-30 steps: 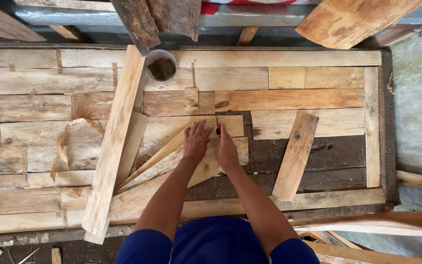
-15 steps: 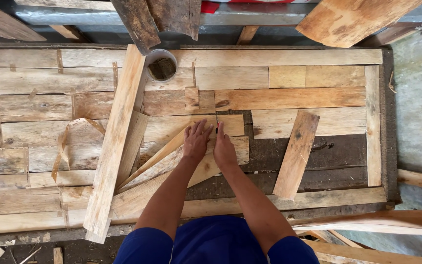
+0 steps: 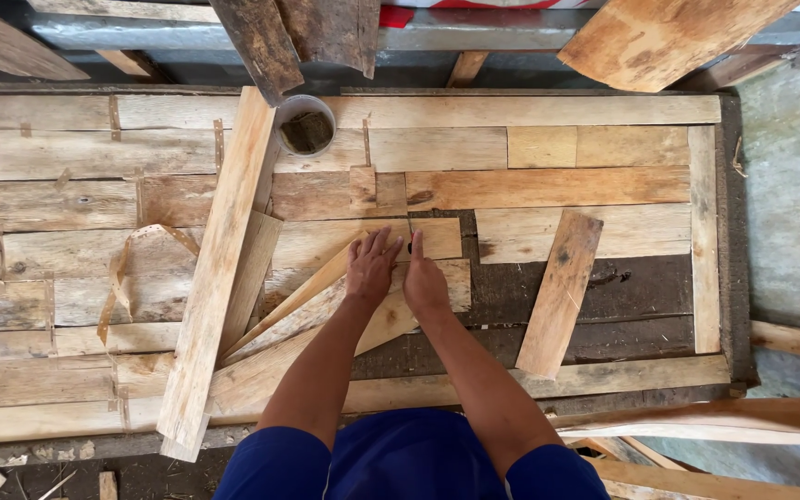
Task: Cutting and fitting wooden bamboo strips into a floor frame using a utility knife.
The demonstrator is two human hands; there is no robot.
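My left hand point(image 3: 370, 266) lies flat with fingers spread on a pale short board point(image 3: 440, 238) in the middle of a panel of patched wooden boards point(image 3: 604, 185). Right beside it, my right hand point(image 3: 424, 281) rests on the same spot. Its fingers are curled around a small dark pencil-like thing point(image 3: 409, 247) whose tip touches the board. Thin wedge-shaped slats point(image 3: 303, 310) fan out to the lower left from under my hands. Below and to the right of my hands, dark backing point(image 3: 520, 292) shows between the boards.
A long pale plank point(image 3: 219, 268) lies diagonally across the panel on the left. A shorter loose plank point(image 3: 559, 292) lies tilted on the right. A round cup point(image 3: 306, 125) with dark contents stands at the back. A strap loop point(image 3: 122, 273) lies left. More planks lean along the far edge.
Both hands have stayed on the short board; the right hand has shifted slightly down and closer to the left hand. Nothing else has moved.
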